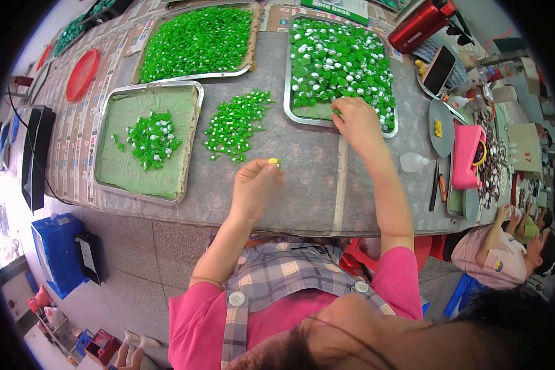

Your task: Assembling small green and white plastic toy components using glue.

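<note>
My left hand [253, 188] is closed in a pinch above the table, with a small yellow piece [273, 161] at its fingertips and a bit of green beside it. Just beyond it lies a loose pile of small green pieces with white dots [234, 126]. My right hand [359, 126] reaches over the near edge of a metal tray [314, 113] full of green pieces with white, ball-like parts [339, 61]. Its thumb and fingers are pressed together around a small green piece [335, 112].
At left, a green-lined tray [114, 169] holds a small heap of green-and-white pieces [154, 139]. Behind stands a tray of green pieces [197, 43]. A red lid [82, 74], red flask [422, 26], phone [439, 71], clear bottle [415, 162] and pink container [467, 157] surround them. Another person [496, 253] sits right.
</note>
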`<action>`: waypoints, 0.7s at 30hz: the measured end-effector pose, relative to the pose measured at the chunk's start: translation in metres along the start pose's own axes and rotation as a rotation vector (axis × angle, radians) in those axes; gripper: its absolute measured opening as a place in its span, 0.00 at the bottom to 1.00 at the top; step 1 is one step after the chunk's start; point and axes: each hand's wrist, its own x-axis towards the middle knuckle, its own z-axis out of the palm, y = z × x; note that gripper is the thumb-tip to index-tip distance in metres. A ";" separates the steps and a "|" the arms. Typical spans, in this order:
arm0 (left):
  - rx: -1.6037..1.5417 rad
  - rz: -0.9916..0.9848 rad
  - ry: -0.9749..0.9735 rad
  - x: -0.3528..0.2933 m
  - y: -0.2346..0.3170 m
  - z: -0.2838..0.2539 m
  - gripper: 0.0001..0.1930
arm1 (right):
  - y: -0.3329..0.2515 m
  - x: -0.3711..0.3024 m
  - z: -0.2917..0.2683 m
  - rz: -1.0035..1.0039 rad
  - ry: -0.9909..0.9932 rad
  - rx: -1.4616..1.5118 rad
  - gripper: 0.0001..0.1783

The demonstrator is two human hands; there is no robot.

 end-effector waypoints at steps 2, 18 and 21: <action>0.065 0.050 -0.043 0.000 -0.001 -0.001 0.05 | -0.016 -0.012 -0.027 0.205 -0.037 0.630 0.08; 0.510 0.324 -0.053 -0.003 -0.015 0.013 0.05 | -0.082 -0.087 -0.004 0.497 0.019 1.661 0.11; 0.507 0.297 -0.049 -0.003 -0.015 0.014 0.05 | -0.083 -0.089 -0.005 0.492 0.038 1.645 0.11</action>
